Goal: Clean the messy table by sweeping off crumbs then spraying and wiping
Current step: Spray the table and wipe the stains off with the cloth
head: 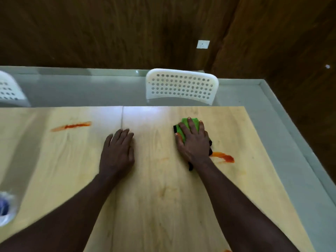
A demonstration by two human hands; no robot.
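On a pale wooden table point(160, 197), seen from above, two bare hands lie flat. The right hand point(195, 142) presses a green cloth point(186, 124) to the wood right of centre, with its fingers straight and spread over the cloth, not curled round it. The left hand point(118, 151) rests to its left, palm down, fingers relaxed, holding nothing. An orange smear point(224, 156) lies just beside the cloth, near and right of it. A second smear point(72, 126) sits well apart, far left. A blurred clear object point(5, 208) at the near left edge may be the sprayer; I cannot tell. No crumbs show, so this looks like the wiping step. The next move likely calls for drawing the cloth back over the nearby smear, then crossing to the left one.
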